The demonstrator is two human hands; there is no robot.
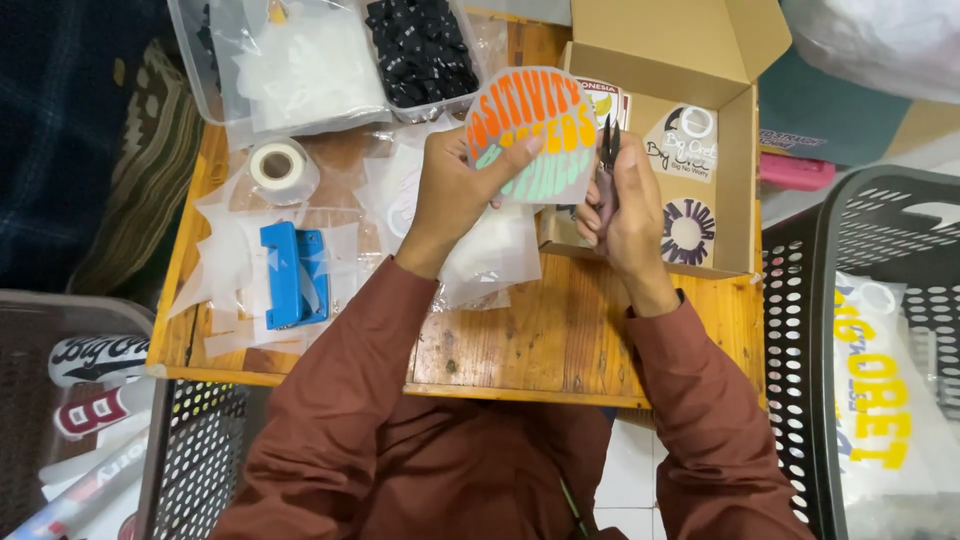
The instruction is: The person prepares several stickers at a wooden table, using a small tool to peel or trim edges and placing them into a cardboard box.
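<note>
My left hand (452, 190) holds up a round sticker (535, 135) with orange and mint green lettering on a grey backing, gripping its lower left edge. My right hand (622, 205) is closed around small black-tipped pliers or snips (607, 150), whose tips point up along the sticker's right edge. Both hands hover over a small wooden table (560, 340). Under them lies a clear plastic bag with white contents (495, 255).
An open cardboard box (735, 150) with several stickers stands at the right of the table. A blue hole punch (292, 275), a white tape roll (277, 165) and clear bags lie left. Plastic tubs (215, 90) sit behind. Black baskets (800, 300) flank the table.
</note>
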